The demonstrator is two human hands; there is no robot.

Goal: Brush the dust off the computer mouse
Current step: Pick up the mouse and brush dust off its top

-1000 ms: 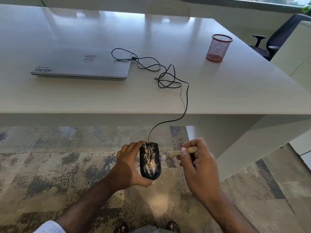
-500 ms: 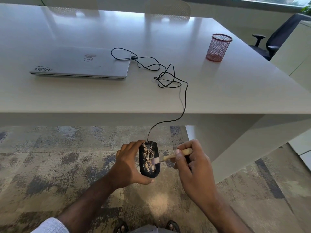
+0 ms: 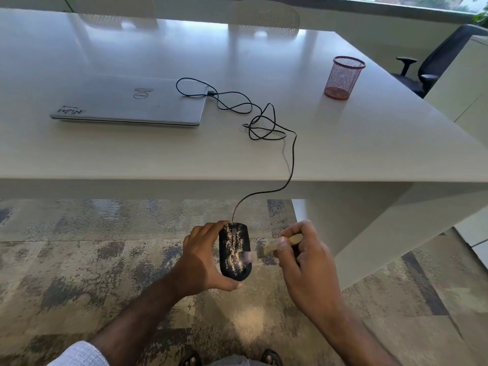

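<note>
The computer mouse (image 3: 235, 252) is held out over the carpet (image 3: 79, 260), in front of the near edge of the tabletop (image 3: 343, 143), its cable (image 3: 291, 165) trailing up over that edge to the closed laptop (image 3: 129, 101). The left hand (image 3: 203, 260) grips the mouse from its left side, thumb curled under the near end. The right hand (image 3: 303, 260) is closed around the wooden handle of a small brush (image 3: 274, 247), whose bristles blur against the mouse's right edge near its lower half.

A second ago the bristles sat just off the right side of the mouse; half a second ago they were on its middle; now they are back at the right edge, lower down. That reads as short sideways strokes working toward the near end. The tan dust streaks along the top look much the same across all three moments, so little appears to have come off yet. A pale patch on the carpet below may be fallen dust, though that is uncertain. A red mesh cup (image 3: 343, 77) stands far right, untouched.
</note>
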